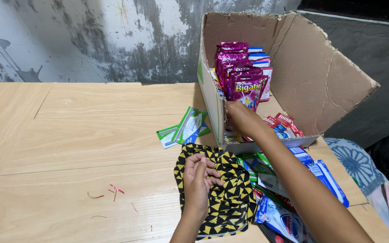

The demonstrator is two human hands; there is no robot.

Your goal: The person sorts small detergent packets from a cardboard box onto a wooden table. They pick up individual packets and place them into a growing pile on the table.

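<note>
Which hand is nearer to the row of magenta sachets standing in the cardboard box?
Right. The right hand reaches into the cardboard box, just below the magenta sachets. The left hand rests on the black-and-yellow patterned cloth outside it.

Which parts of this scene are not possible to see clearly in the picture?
- Head view: the fingertips of the right hand are hidden behind the torn wall of the brown cardboard box, so its grip is unclear.
- The lower magenta sachets are hidden by that hand.
- The black and yellow triangle-patterned cloth is partly under the left hand.
- The blue and white packets are cut off by the bottom edge.
</note>
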